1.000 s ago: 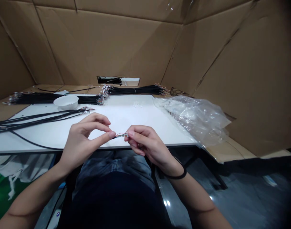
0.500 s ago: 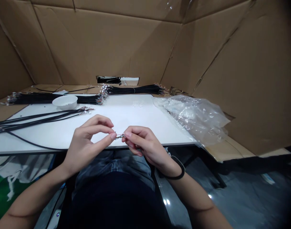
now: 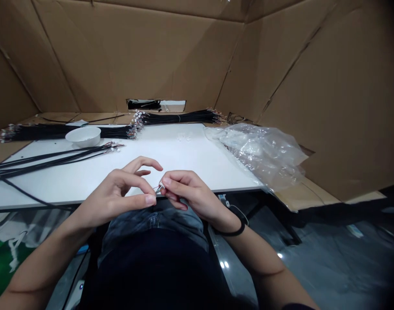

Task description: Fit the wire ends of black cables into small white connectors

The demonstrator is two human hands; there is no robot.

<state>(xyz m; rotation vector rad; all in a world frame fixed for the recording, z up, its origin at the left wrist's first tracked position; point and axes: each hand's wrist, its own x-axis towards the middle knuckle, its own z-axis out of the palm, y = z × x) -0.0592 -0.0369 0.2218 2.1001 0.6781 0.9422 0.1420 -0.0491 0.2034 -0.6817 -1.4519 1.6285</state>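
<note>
Just above the lap, the left hand and right hand are together, clamped from either side on a short wire end, over the near edge of the white table. Pinched in the fingertips, it seems held this way to keep it steady and close to the eyes. Its long axis slants up and away from the left thumb toward the right forefinger. A black band circles the right wrist. Farther off, loose black cables lie at left, ends pointing right, near a white bowl. A crumpled plastic bag sits at right, then bundled black cables and cardboard walls
</note>
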